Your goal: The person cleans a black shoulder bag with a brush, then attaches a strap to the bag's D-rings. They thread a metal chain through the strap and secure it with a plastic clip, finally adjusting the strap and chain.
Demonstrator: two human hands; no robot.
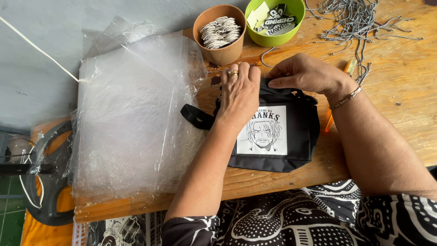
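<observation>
Black fabric pouch (291, 146), with a white patch bearing a drawn face on its front, is lying flat on the wooden table (400, 118) directly under both hands. Left hand (239, 93), wearing a ring, is pressing palm-down on the pouch's upper left part, its fingers curled over the top edge, gripping the cloth there. Right hand (305, 73), with a bracelet at the wrist, is pinching the same top edge just beside the left hand, thumb and forefinger closed on the fabric. A black strap (196, 116) is sticking out from under the left wrist. Just beyond the left hand's fingertips, a brown paper cup (223, 52) is holding white stickers, and a green bowl (296, 16) with more printed stickers is sitting beyond the right hand. Farther past the right hand, a heap of twisted cords (359, 20) is spreading over the wood. Well to the outside of the left forearm, a stack of clear plastic bags (132, 114) is lying.
</observation>
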